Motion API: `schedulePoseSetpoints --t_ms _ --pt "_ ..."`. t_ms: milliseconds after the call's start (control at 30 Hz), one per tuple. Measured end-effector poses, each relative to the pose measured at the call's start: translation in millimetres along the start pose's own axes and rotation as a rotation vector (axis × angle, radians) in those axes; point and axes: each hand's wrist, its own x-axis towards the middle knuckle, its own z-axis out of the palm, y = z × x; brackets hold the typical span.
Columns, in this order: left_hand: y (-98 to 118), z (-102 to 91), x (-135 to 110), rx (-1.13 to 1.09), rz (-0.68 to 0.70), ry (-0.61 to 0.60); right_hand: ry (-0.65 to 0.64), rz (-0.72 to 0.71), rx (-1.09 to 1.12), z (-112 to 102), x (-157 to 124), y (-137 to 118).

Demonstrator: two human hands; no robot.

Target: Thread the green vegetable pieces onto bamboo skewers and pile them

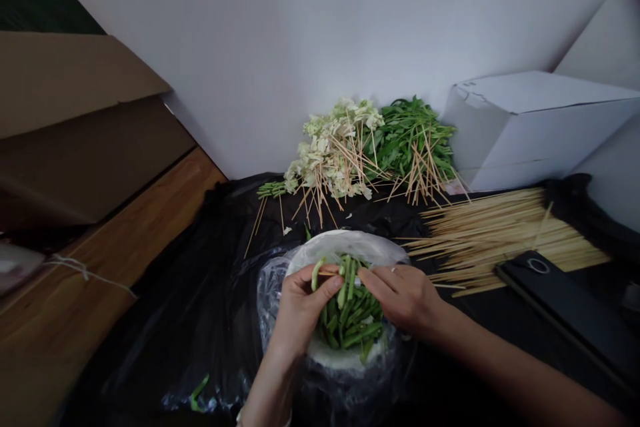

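Note:
A white bowl point(350, 243) lined with clear plastic holds several cut green bean pieces point(353, 320). My left hand point(300, 307) is closed in a pinch on one green bean piece point(316, 273) over the bowl's left side, with a thin wooden skewer point(330, 273) running through it. My right hand point(403, 297) is closed at the other end of that skewer, over the bowl's right side, with a ring on one finger. Both hands hover just above the beans.
Skewered white vegetables point(333, 150) and skewered leafy greens point(413, 140) lie against the wall. A heap of bare bamboo skewers point(500, 230) lies at the right on black plastic sheeting point(200, 307). A white box point(535, 127), a dark phone point(570, 307) and a cardboard box point(75, 120) stand around.

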Motion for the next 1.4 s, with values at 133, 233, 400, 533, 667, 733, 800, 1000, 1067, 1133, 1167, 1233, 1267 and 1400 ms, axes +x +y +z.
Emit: schedulePoseSetpoints --t_ms 133,233,400,533,667,733,800,1000,1067,1133,1167,1233,1267,1400 --pt "0.0 -0.3 -0.2 -0.03 0.022 -0.041 0.006 -0.023 -0.045 -5.1 2.9 6.3" --pt "-3.2 -6.6 2.2 -0.078 0.053 0.032 0.003 -0.016 -0.073 -8.5 3.9 9.8" --pt "-11.6 -8.3 5.2 -0.015 0.022 0.033 -0.005 -0.041 -0.037 -10.9 4.9 6.4" --pt "-10.2 -3.1 5.6 0.02 0.063 0.029 0.012 -0.033 -0.039 -10.4 4.8 6.2" --pt "2.8 -7.8 2.1 0.109 0.077 0.016 0.053 0.025 -0.027 -9.4 4.5 9.0" --pt "8.7 -12.8 -0.7 0.2 0.027 -0.093 0.072 0.048 -0.028 -9.1 4.5 9.6" --pt "9.9 -16.6 -2.7 0.353 0.0 -0.249 0.074 0.05 -0.043 -8.7 4.5 9.3" --pt "-15.2 -12.4 2.7 0.905 0.349 -0.309 0.052 0.03 -0.034 -7.7 3.8 8.6" --pt "-23.9 -7.7 6.2 1.059 0.419 -0.278 0.046 0.029 -0.027 -7.4 3.8 9.0" --pt "-28.7 -3.6 8.5 1.169 0.46 -0.252 0.05 0.033 -0.025 -7.1 3.9 9.2" --pt "-29.4 -2.3 9.0 1.207 0.476 -0.245 0.053 0.033 -0.026 -6.9 4.0 9.3" --pt "-27.9 -1.6 8.5 1.237 0.502 -0.251 0.055 0.033 -0.026 -6.8 4.2 9.2" --pt "-25.8 -2.1 7.6 1.223 0.506 -0.27 0.055 0.032 -0.024 -6.8 4.3 9.2" --pt "-10.2 -8.0 0.9 1.01 0.424 -0.347 0.07 0.031 -0.012 -7.4 5.2 9.5"
